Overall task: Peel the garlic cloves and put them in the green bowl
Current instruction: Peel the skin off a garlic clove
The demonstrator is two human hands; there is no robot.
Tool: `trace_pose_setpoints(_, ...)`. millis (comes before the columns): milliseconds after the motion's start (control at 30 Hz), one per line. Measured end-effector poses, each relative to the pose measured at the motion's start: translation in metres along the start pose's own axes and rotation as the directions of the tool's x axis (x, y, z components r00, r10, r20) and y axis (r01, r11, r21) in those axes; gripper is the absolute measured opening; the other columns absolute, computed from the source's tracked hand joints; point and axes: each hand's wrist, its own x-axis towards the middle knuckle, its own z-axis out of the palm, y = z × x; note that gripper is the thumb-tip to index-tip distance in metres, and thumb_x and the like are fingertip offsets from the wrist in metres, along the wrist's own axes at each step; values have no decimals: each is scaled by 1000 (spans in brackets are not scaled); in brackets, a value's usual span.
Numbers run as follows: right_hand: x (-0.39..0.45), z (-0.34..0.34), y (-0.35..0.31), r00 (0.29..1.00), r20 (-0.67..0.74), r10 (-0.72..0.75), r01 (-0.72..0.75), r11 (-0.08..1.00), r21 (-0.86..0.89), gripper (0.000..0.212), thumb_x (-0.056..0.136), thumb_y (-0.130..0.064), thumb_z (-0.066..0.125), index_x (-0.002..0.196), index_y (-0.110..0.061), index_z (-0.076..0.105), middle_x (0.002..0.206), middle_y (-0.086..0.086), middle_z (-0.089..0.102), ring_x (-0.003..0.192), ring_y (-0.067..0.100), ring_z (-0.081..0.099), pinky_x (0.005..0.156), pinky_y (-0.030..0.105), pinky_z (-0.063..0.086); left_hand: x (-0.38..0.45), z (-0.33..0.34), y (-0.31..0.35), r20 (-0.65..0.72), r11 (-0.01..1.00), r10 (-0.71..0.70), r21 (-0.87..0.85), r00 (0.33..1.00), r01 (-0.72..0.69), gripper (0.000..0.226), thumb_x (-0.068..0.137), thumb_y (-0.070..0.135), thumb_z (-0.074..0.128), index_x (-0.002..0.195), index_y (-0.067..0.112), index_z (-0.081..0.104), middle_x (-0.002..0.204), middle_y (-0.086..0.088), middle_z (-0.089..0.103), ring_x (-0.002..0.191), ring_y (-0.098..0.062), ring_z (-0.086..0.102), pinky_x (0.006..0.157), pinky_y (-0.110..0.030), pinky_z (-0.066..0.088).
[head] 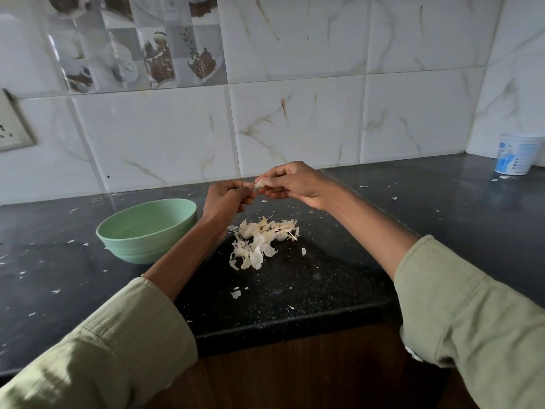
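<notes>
Two hands on one garlic clove (pixel 259 183): right hand (pixel 295 184) pinches it, left hand (pixel 227 199) tugs at the skin, probably. Below, peels (pixel 262 242) heap mid-counter (pixel 354 261). Green bowl (pixel 147 228) sits left, beside the left wrist, the nearer hand for dropping.

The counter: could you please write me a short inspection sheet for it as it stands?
Surface: dark counter, flecked with skin scraps.
Job's things: green bowl at left, inside hidden; clove held above the counter.
Clutter: skin pile under the hands.
Grippers: left hand and right hand both pinch the clove.
Cables: nothing seen.
Surroundings: tiled wall, socket, white tub far right.
</notes>
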Motion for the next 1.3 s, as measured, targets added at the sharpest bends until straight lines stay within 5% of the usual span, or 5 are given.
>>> trace_pose_setpoints(367,2,-8,0,990,-135,33,-41,998,-57,23,94,-10,75,115,-3,75,97,10,77,76,8,67,69,21,57,-2,0,-1,-18,992,-8,127,1000,10,12,100,14,63,96,10,73,85,-4,76,69,-10,67,65,-23,47)
trace_pose_setpoints(600,2,-6,0,995,-103,-9,-7,988,-155,25,86,-12,83,109,-5,77,100,11,79,83,10,69,70,22,56,-8,5,1,83,940,179,279,980,-195,32,98,46,69,105,15,73,92,1,79,75,-10,74,62,-15,50)
trace_pose_setpoints(867,0,-8,-1,998,-47,-41,29,973,-229,20,88,-20,82,105,-9,80,106,9,78,87,8,67,80,23,57,-8,2,-2,125,883,275,359,953,-302,13,98,22,75,88,14,77,77,-2,78,68,-14,71,66,-17,54)
trace_pose_setpoints(1033,2,-6,0,1000,-21,4,-7,984,-179,22,90,-15,79,110,-8,79,99,7,78,82,8,67,76,24,56,-10,4,0,195,902,249,311,949,-300,12,99,13,72,89,11,80,80,-4,79,77,-25,74,76,-32,62)
trace_pose_setpoints(1300,0,-7,-2,1000,15,10,-8,989,-147,25,90,-13,79,113,-4,77,92,3,76,79,8,68,72,21,56,-18,6,9,211,930,204,263,956,-256,19,101,5,63,90,2,78,84,-11,78,70,-13,70,64,-13,50)
